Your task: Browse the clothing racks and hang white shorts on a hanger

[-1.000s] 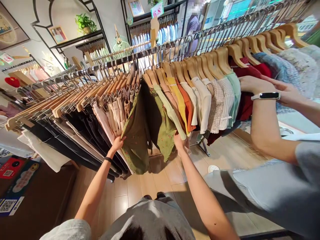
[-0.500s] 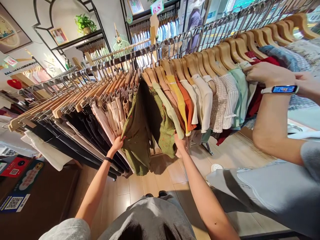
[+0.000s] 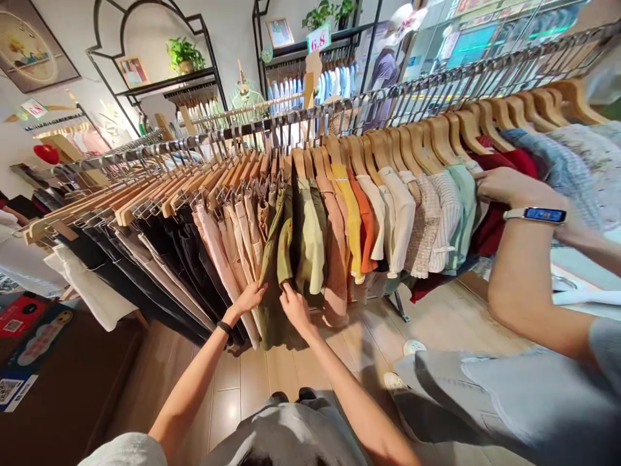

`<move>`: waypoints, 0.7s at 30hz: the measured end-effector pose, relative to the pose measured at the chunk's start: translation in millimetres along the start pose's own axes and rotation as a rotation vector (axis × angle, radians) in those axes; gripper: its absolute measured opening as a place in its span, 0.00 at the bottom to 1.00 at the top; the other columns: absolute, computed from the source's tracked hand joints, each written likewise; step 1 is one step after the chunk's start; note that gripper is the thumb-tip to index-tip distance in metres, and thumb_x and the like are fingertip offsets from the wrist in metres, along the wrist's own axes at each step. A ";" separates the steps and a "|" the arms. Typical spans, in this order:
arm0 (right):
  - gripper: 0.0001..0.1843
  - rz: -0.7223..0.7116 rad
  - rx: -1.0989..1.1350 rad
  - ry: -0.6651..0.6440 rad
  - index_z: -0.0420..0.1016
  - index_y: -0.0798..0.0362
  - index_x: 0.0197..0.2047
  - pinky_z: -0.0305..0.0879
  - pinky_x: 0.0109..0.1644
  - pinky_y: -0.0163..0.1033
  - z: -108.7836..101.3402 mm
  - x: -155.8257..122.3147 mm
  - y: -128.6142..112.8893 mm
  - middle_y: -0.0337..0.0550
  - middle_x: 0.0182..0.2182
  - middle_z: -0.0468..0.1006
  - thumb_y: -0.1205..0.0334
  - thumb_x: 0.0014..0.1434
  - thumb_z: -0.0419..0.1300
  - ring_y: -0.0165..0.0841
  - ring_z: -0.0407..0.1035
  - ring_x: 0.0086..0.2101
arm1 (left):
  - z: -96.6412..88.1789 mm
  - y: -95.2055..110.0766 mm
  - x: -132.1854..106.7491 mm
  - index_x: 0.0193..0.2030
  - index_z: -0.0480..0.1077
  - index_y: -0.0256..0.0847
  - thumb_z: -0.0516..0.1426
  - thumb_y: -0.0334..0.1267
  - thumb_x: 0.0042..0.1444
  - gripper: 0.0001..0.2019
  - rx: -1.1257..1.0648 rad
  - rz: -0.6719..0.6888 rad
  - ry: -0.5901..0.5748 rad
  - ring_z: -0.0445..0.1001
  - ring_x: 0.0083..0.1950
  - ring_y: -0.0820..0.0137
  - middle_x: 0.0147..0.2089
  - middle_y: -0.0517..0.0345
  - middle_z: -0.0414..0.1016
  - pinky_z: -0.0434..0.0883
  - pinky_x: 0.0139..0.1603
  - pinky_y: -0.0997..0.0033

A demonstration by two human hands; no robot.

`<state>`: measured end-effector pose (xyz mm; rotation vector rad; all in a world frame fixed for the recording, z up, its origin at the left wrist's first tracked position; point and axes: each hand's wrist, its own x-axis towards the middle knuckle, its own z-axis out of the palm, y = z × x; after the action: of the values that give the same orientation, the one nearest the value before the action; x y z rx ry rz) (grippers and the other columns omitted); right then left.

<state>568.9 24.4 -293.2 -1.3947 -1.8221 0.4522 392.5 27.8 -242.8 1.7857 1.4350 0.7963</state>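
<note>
An olive-green garment (image 3: 270, 323) is hung from a clothes rail (image 3: 310, 120), its hem reached by both hands. The left hand (image 3: 249, 299) is held with the grip open, fingers laid flat on the fabric; whether the right hand's (image 3: 295, 309) grip has closed on it cannot be told. Red garments (image 3: 490, 226) further along are pressed by a co-worker's hand (image 3: 514, 189)

A clothing shop, this — garments (image 3: 310, 239) on wooden hangers (image 3: 407, 145) crowd a long metal rail (image 3: 339, 109), under a price sign (image 3: 318, 37) — and those look like QR-code cards (image 3: 10, 390) by the counter (image 3: 63, 382).
</note>
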 end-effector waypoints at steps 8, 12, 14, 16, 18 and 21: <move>0.20 -0.104 0.054 -0.119 0.74 0.57 0.53 0.69 0.36 0.37 18.5 13.8 -20.7 0.51 0.37 0.82 0.68 0.61 0.48 0.37 0.75 0.34 | 28.5 32.3 16.9 0.50 0.70 0.35 0.53 0.42 0.63 0.15 0.133 -0.142 0.323 0.76 0.48 0.64 0.48 0.45 0.78 0.71 0.50 0.67; 0.22 -0.118 0.072 -0.024 0.73 0.53 0.56 0.71 0.43 0.39 -3.7 13.3 -26.6 0.50 0.42 0.80 0.67 0.61 0.50 0.37 0.75 0.39 | 23.0 30.1 31.6 0.44 0.73 0.33 0.48 0.29 0.61 0.12 0.179 -0.167 0.361 0.77 0.45 0.62 0.45 0.41 0.79 0.71 0.47 0.66; 0.19 -0.099 0.078 0.193 0.75 0.51 0.53 0.70 0.46 0.40 -25.0 13.9 -33.6 0.49 0.40 0.77 0.64 0.64 0.49 0.36 0.73 0.41 | 19.1 25.3 33.2 0.44 0.73 0.32 0.49 0.26 0.59 0.13 0.187 -0.145 0.345 0.78 0.45 0.62 0.45 0.41 0.79 0.71 0.48 0.65; 0.19 -0.056 0.054 0.504 0.73 0.52 0.55 0.69 0.51 0.44 -49.9 17.1 -40.3 0.51 0.43 0.74 0.60 0.67 0.49 0.38 0.70 0.45 | 18.1 21.3 32.6 0.44 0.73 0.32 0.49 0.24 0.58 0.14 0.186 -0.116 0.323 0.77 0.46 0.63 0.45 0.41 0.79 0.71 0.49 0.66; 0.22 -0.012 0.017 0.758 0.67 0.54 0.61 0.65 0.58 0.50 -73.6 23.4 -43.6 0.56 0.50 0.69 0.57 0.66 0.51 0.42 0.65 0.53 | 21.3 19.5 31.7 0.45 0.73 0.33 0.49 0.23 0.58 0.14 0.175 -0.079 0.291 0.78 0.47 0.64 0.47 0.43 0.79 0.71 0.50 0.67; 0.29 0.046 -0.043 0.841 0.59 0.58 0.65 0.60 0.61 0.55 -96.9 35.0 -40.7 0.63 0.59 0.63 0.53 0.65 0.54 0.47 0.58 0.60 | 32.8 21.2 31.8 0.48 0.72 0.34 0.48 0.24 0.60 0.15 0.169 -0.035 0.238 0.78 0.49 0.64 0.49 0.44 0.79 0.71 0.50 0.69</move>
<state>612.6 26.4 -191.5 -1.3668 -1.1119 -0.1548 437.0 51.3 -242.8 1.8323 1.7284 0.9174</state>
